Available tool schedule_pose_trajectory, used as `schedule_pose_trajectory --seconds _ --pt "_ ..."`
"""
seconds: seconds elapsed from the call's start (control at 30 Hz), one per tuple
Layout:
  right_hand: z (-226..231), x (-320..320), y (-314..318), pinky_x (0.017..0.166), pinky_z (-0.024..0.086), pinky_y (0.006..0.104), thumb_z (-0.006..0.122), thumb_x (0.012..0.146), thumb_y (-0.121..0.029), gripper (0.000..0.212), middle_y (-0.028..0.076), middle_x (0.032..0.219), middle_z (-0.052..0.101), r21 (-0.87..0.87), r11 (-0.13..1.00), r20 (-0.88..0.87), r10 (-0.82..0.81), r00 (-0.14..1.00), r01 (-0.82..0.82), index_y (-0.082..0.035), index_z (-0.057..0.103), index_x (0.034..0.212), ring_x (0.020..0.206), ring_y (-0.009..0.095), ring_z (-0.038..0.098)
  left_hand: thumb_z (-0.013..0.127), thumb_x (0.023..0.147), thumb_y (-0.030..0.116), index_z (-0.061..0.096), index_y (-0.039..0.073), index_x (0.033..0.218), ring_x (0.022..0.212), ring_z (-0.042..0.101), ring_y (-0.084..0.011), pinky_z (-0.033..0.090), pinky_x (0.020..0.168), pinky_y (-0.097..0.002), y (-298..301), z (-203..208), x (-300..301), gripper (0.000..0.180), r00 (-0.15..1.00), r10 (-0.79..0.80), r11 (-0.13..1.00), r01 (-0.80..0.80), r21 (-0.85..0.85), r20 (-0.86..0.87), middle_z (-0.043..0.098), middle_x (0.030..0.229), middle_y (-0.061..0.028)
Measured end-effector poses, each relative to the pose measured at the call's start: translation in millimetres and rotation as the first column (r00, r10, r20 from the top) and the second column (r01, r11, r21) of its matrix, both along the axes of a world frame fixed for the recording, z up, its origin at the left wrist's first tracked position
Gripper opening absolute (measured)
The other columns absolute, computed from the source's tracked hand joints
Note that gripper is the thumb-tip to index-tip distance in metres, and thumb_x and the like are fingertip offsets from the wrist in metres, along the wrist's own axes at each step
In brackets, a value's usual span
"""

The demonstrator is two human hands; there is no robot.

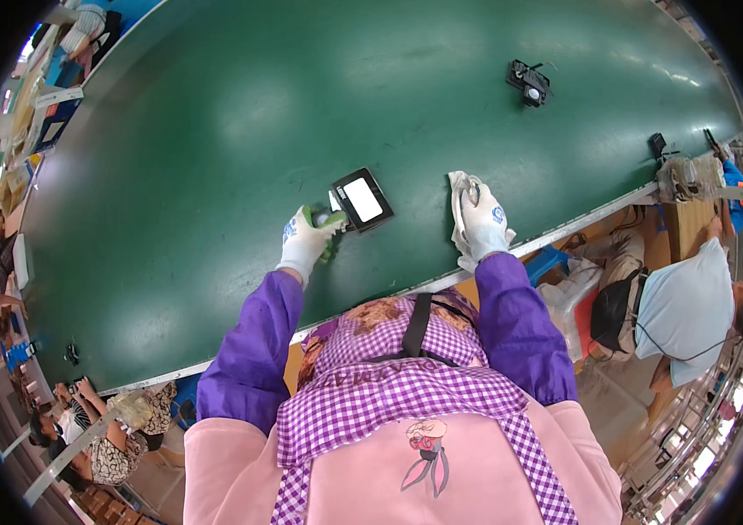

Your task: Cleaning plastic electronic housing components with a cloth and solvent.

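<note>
A small black floodlight (383, 210) with a white front panel lies tilted on the green work table, a little left of the middle. My left hand (308, 238), in a white glove with a green palm, is closed around a part at its left edge; the fingers partly hide that part. To the right of it, my right hand (483, 221), gloved too, grips a crumpled white cloth (458, 210) and rests with it on the table near the front edge. The cloth and the floodlight are apart.
A second black floodlight (529, 83) with a round white lens stands farther back on the right. Another small black item (657, 145) sits near the right end, and a dark one (71, 353) at the left end. Other people work along the table on both sides.
</note>
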State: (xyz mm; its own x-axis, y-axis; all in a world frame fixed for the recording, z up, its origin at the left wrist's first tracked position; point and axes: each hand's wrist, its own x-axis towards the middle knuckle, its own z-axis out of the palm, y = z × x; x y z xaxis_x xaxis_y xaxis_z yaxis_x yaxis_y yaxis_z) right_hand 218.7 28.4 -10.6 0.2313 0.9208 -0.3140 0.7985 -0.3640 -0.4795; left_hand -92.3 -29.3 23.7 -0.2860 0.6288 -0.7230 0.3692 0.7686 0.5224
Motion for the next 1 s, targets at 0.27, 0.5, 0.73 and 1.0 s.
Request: schedule_pose_trajectory --seconds 0.27,0.5,0.73,1.0 --pt "11 -18 10 0.09 0.048 0.0434 0.042 0.094 -0.037 0.041 0.02 0.116 0.062 -0.06 0.996 -0.021 0.072 0.997 -0.073 -0.013 0.055 0.125 0.104 0.036 0.061 0.075 0.076 0.003 0.033 0.006 0.139 0.079 0.063 -0.016 0.054 0.058 -0.0285 -17 -16 32 0.075 0.793 0.008 0.962 -0.173 0.211 0.61 0.06 0.111 -0.01" --pt "40 -111 -55 0.083 0.05 0.0473 0.046 0.093 -0.037 0.032 0.017 0.106 0.062 -0.129 0.84 0.036 0.534 0.844 -0.526 -0.014 0.056 0.112 0.093 0.037 0.063 0.073 0.074 0.002 0.032 0.01 0.138 0.081 0.061 -0.0151 0.051 0.053 -0.0271 -40 -37 59 0.076 0.876 0.03 0.932 -0.198 0.303 0.481 0.058 0.109 -0.0086" --pt "24 -97 14 0.085 0.051 0.0441 0.042 0.096 -0.032 0.031 0.018 0.109 0.065 -0.129 0.863 0.08 0.499 0.863 -0.488 -0.012 0.059 0.114 0.096 0.032 0.065 0.074 0.072 0.0 0.015 0.012 0.149 0.084 0.061 -0.0168 0.052 0.061 -0.0282 -47 -58 61 0.097 0.759 0.014 0.886 -0.31 0.343 0.65 0.057 0.115 -0.013" --pt "48 -111 11 0.081 0.05 0.046 0.044 0.094 -0.034 0.032 0.017 0.103 0.067 -0.066 0.867 -0.063 0.491 0.869 -0.494 -0.012 0.061 0.109 0.093 0.036 0.064 0.071 0.07 -0.007 0.008 0.015 0.152 0.103 0.058 -0.0164 0.053 0.075 -0.0303 -29 -30 53 0.106 0.72 0.005 0.949 -0.223 0.225 0.694 0.054 0.123 -0.0098"
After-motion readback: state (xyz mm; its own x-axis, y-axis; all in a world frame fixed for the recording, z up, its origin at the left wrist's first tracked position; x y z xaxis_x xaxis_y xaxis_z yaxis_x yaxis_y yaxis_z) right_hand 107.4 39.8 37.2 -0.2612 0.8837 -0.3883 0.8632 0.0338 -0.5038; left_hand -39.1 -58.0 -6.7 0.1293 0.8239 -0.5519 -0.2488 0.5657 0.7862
